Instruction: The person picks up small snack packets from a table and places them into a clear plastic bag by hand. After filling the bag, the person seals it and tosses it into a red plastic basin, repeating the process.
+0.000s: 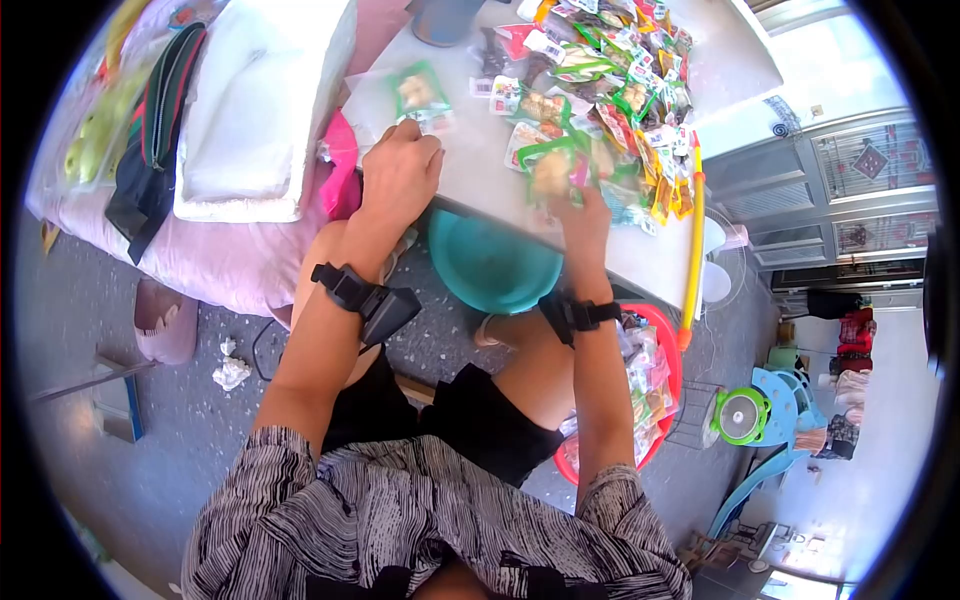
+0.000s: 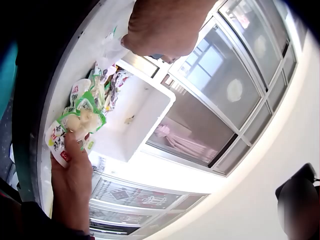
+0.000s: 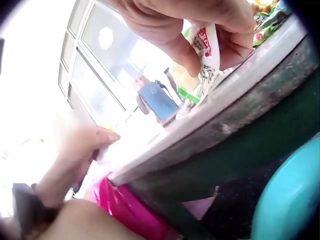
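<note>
My right hand [image 1: 583, 222] pinches a snack packet [image 1: 553, 175] with a green border and pale round pieces inside, held over the table's front edge. In the right wrist view its thumb and fingers grip the packet's white printed end [image 3: 209, 50]. My left hand [image 1: 402, 172] has its fingers curled at the edge of a clear plastic bag [image 1: 372, 100]. Just beyond it, a similar green-edged packet [image 1: 415, 92] lies on the clear plastic. A heap of colourful snack packets [image 1: 630, 90] covers the right part of the white table [image 1: 465, 150].
Below the table edge stands a teal basin [image 1: 495, 262], and a red basket [image 1: 668, 335] of packets is beside my right leg. A white foam box [image 1: 300, 190] and a pink bag [image 1: 340, 170] are on the left. A blue jug [image 1: 440, 22] stands at the back.
</note>
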`<state>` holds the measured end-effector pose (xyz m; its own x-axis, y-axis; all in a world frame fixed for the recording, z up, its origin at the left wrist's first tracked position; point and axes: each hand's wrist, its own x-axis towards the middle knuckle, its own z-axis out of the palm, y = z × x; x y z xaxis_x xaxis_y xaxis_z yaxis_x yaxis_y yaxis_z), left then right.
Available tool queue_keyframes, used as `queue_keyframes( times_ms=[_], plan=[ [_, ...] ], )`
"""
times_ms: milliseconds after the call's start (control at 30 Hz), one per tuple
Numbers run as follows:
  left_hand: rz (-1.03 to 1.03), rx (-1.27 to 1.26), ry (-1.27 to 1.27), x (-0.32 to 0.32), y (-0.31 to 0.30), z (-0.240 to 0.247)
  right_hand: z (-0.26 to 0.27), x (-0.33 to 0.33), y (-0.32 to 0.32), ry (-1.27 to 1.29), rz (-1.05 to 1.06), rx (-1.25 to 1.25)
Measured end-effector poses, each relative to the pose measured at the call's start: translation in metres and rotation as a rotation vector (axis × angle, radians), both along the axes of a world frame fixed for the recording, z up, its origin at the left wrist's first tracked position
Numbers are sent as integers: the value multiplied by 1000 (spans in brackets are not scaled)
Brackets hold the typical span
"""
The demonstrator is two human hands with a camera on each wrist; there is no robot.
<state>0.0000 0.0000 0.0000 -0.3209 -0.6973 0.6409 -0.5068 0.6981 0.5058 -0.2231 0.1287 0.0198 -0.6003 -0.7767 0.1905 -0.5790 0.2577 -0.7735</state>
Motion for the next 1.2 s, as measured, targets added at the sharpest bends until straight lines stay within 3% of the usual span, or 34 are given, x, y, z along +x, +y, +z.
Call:
queue_keyframes(
  times_ms=[167,367,500,600,667,733,800,1000,1100,1200],
  plan=[
    [-7,0,48,1,1,1,33,44,16,-697,139,-183],
    [-19,2,49,1,3,1,31,78,-3,-829,268,-47],
    [-18,9,38,2,6,6,43,85,-24,-590,312,41],
    [-15,-10,67,2,7,9,41,89,-40,-758,271,-32],
    [-21,-32,117,0,8,10,27,89,-50,-719,337,-178],
    [-30,-26,135,1,10,13,20,91,-63,-733,318,-164],
    [-11,-25,147,2,9,13,18,93,-80,-797,212,7],
    [27,36,132,3,10,12,21,110,-112,-1269,582,30],
    [62,70,134,4,9,11,15,106,-117,-956,528,100],
    [73,82,127,3,10,10,11,106,-112,-464,374,137]
  ],
)
